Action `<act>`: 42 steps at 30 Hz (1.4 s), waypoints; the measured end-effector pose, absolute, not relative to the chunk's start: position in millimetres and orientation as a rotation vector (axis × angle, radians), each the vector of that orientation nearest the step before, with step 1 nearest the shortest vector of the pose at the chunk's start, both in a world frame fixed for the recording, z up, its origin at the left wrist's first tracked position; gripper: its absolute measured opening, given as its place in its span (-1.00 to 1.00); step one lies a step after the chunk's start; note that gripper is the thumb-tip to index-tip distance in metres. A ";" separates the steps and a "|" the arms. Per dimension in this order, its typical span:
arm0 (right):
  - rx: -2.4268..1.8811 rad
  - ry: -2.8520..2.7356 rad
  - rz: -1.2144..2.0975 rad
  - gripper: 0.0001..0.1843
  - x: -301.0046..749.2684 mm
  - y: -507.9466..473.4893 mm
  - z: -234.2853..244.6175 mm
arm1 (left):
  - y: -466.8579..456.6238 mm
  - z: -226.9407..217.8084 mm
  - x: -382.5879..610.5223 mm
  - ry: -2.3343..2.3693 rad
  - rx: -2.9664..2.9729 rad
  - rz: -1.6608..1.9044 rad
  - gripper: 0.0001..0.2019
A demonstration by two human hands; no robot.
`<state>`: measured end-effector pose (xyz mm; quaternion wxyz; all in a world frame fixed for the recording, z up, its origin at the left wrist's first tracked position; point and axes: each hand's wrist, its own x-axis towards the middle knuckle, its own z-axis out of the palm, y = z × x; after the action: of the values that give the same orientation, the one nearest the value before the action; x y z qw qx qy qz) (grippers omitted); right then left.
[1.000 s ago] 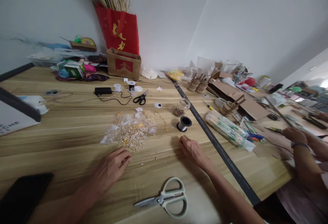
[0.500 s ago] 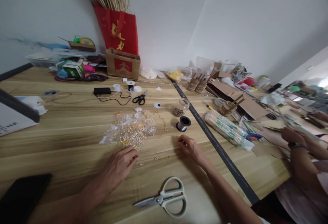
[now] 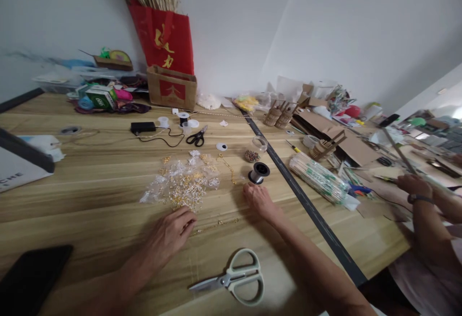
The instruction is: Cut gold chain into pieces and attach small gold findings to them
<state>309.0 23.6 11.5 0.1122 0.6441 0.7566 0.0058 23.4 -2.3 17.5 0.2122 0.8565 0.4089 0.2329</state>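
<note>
My left hand (image 3: 172, 229) rests on the wooden table with its fingers curled closed. A thin gold chain (image 3: 216, 225) lies at its thumb side; I cannot make out what the fingers hold. Just in front of the wire spool (image 3: 259, 174), my right hand (image 3: 258, 201) has its fingertips bent down to the table, and what they pinch is hidden. A pile of gold and silver jewelry findings (image 3: 186, 188) in small plastic bags lies beyond my left hand. Another short gold chain (image 3: 227, 167) lies between pile and spool. Scissors with pale handles (image 3: 231, 277) lie nearest me.
A clear jar of small beads (image 3: 252, 154) stands behind the spool. Black scissors (image 3: 197, 137) lie farther back. Past the dark strip (image 3: 306, 205) are packed sticks (image 3: 317, 178) and a co-worker's hands (image 3: 418, 190). A black phone (image 3: 34, 277) sits at the lower left.
My right hand has moved forward and slightly left, up to the spool. My left hand stays almost where it was. The co-worker's hands have shifted, with a long strip now visible there.
</note>
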 end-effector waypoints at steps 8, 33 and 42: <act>1.907 2.228 0.027 -0.75 310.9 19.6 5.8 | -3.1 16.8 20.0 1.126 2.369 0.673 -0.76; 1.976 2.167 0.059 -0.80 319.3 8.7 21.7 | -1.5 15.9 17.9 1.113 2.341 0.711 -0.76; 1.830 2.229 0.046 -0.74 315.1 18.4 24.4 | -1.4 6.7 13.7 1.120 2.343 0.679 -0.75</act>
<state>315.1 18.4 24.4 0.1284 0.6291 0.7665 0.0159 13.7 -1.4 6.7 0.2265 0.8502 0.4064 0.2464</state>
